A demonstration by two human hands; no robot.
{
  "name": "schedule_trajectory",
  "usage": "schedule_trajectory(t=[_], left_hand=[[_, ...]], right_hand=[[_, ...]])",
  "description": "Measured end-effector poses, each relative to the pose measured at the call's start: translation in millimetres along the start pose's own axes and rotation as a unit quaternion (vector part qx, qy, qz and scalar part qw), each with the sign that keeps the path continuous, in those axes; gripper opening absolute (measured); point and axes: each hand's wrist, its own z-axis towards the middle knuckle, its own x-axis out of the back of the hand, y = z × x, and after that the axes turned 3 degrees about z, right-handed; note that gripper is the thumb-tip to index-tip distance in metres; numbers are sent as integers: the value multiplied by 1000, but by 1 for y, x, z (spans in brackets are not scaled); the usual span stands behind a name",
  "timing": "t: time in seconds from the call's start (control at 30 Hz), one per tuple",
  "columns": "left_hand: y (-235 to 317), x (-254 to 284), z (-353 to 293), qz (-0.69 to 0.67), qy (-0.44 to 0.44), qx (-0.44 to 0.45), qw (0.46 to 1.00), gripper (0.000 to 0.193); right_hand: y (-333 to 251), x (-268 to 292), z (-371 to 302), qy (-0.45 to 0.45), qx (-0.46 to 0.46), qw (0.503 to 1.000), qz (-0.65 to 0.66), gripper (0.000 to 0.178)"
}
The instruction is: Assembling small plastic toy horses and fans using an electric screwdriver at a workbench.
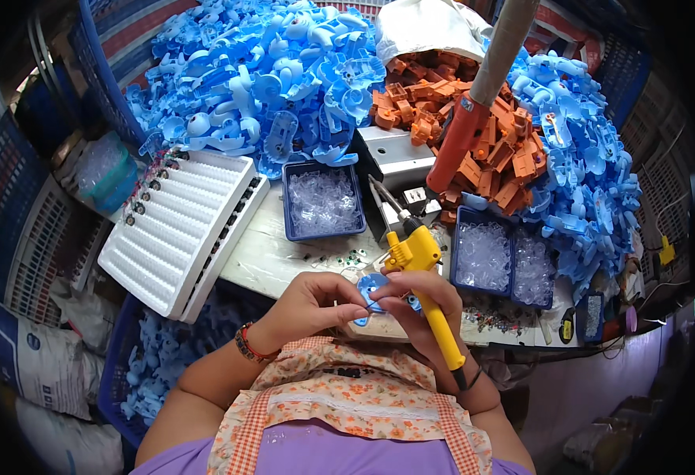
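My left hand (pixel 316 305) is closed, thumb and forefinger pinched at a blue plastic part (pixel 372 283) at the bench's near edge. What sits between those fingertips is too small to make out, perhaps a thin wire. My right hand (pixel 431 297) holds a yellow soldering gun (pixel 417 249), its handle lying across the palm toward the wrist and its metal tip pointing up and away to the left. The right fingertips also meet the left ones over the blue part, partly hiding it.
Blue shells (pixel 252 87) pile up behind, beside orange blocks (pixel 514 150). Trays of clear pieces (pixel 324 202) stand left and right (pixel 482 253). White ridged racks (pixel 181 229) lean at left. An orange-wrapped pole (pixel 462 142) rises beyond the gun. A blue crate (pixel 118 396) sits below left.
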Motion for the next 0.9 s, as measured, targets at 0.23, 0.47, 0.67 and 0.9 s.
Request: schedule_trajectory(t=[0.23, 0.47, 0.67, 0.9], left_hand=[[-5, 29, 12, 187, 25, 25, 982, 12], [-31, 26, 29, 274, 35, -5, 961, 9], [-52, 8, 30, 362, 51, -40, 930, 11], [-60, -5, 26, 451, 95, -107, 881, 10]], right_hand=[[1, 25, -11, -10, -28, 992, -120, 43], [-11, 55, -61, 205, -173, 963, -39, 73], [-10, 65, -104, 331, -214, 898, 198, 56], [-23, 46, -126, 258, -111, 959, -31, 52]])
